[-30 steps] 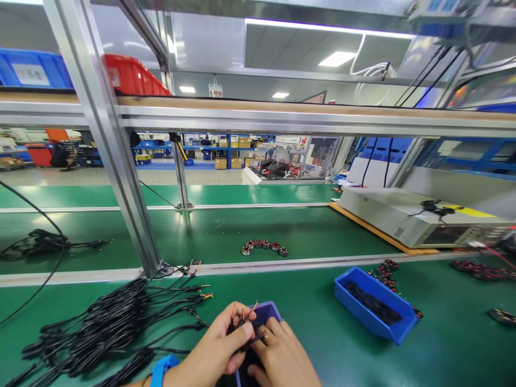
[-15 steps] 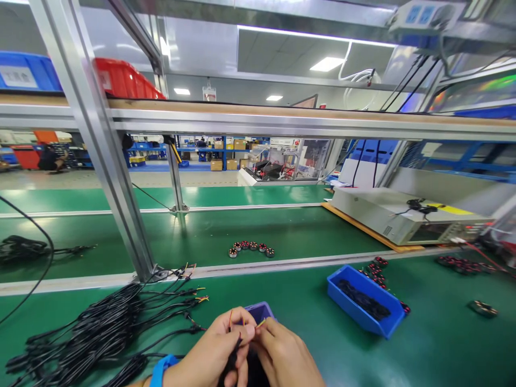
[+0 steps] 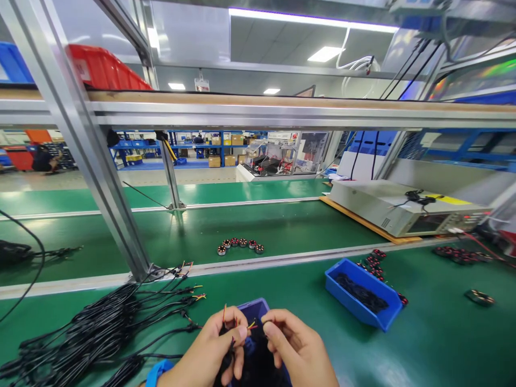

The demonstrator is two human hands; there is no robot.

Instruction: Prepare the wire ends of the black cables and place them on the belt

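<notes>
My left hand (image 3: 213, 349) is closed around a black cable (image 3: 226, 359), whose thin red and yellow wire ends (image 3: 251, 325) poke out past the thumb and above the fingers. A little to the right, my right hand (image 3: 300, 346) pinches a small black piece (image 3: 265, 321) between thumb and forefinger; its exact kind is too small to tell. There is a narrow gap between it and the wire tips. Beneath both hands stands a purple-blue bin (image 3: 261, 305) with dark contents, partly hidden by my hands.
A heap of black cables (image 3: 86, 328) lies at the left. On the right are a blue bin (image 3: 389, 317) of black pieces, small round motor-like parts (image 3: 374, 260) and a grey instrument box (image 3: 371, 201). A metal post (image 3: 97, 150) rises at left; more round parts (image 3: 243, 242) sit ahead.
My right hand has moved right, away from my left hand, and a gap now shows between them. The wire tips and more of the bin underneath have come into sight.
</notes>
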